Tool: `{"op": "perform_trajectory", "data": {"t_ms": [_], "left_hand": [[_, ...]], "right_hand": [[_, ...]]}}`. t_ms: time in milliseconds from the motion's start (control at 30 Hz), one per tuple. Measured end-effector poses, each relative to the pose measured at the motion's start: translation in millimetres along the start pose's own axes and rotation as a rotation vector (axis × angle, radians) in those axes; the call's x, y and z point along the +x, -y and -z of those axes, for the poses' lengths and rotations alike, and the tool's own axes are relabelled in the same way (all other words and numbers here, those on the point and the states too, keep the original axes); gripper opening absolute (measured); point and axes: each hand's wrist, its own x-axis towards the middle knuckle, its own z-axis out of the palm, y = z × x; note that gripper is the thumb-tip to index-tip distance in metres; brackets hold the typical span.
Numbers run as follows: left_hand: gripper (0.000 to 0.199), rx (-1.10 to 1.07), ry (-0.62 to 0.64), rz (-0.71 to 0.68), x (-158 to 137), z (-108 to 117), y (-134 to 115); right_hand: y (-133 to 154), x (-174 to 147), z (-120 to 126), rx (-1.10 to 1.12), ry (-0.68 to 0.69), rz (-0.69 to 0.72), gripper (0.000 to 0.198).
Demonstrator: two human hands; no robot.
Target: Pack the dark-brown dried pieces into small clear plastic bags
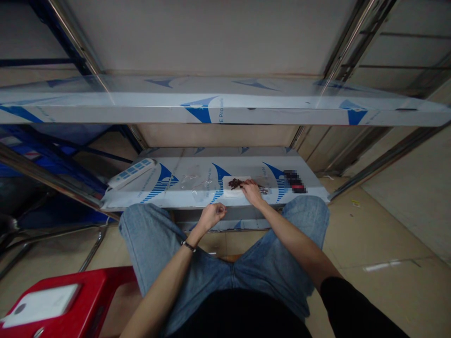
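Note:
A heap of small dark brown pieces (235, 183) lies on a white flat tray or sheet (230, 193) on the lower shelf. My right hand (252, 191) reaches onto it, fingertips pinched together at the heap's right edge; what they grip is too small to make out. My left hand (213, 215) hovers in front of the shelf's front edge, above my lap, its fingers curled together. Whatever it holds, if anything, cannot be made out. Clear plastic bags (202, 185) lie left of the tray, and a small shiny packet (263, 190) is just right of my right hand.
A white power strip (132, 172) lies at the shelf's left end, and a blurred dark item (295, 181) at its right. An upper shelf (246, 112) in film spans above. A red stool (102, 286) holding a white phone-like object (42, 305) stands at lower left.

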Motion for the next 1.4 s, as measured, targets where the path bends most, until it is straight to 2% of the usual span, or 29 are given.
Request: {"op": "perform_trajectory", "data": {"t_ms": [233,467,700,1000,1233,1333,1400], "left_hand": [[0.015,-0.050,0.009,-0.004,0.5,-9.0,9.6],[0.015,-0.102,0.008,-0.003,0.5,-14.8,15.3],[0.015,-0.161,0.004,0.017,1.1,-17.4,16.4],[0.013,-0.239,-0.025,0.005,-1.6,-13.4,8.1],[0.012,-0.269,-0.031,0.011,-4.0,-11.0,4.3],[0.011,-0.327,-0.050,0.006,-3.7,-10.3,1.3],[0.013,-0.377,-0.062,0.007,-2.0,-10.9,-0.8]], "right_hand": [[-1.0,3.1,-2.2,0.019,-0.018,-0.014,0.020],[2.3,4.1,-0.3,-0.054,-0.063,0.001,0.015],[9.7,6.1,3.6,-0.071,0.004,-0.005,0.017],[7.7,8.5,-2.6,-0.047,0.011,0.038,0.015],[6.9,10.3,0.7,0.012,-0.051,0.058,0.018],[13.9,13.6,7.2,0.122,-0.153,0.044,0.018],[25.6,12.8,12.4,0.276,-0.236,0.019,0.017]]}}
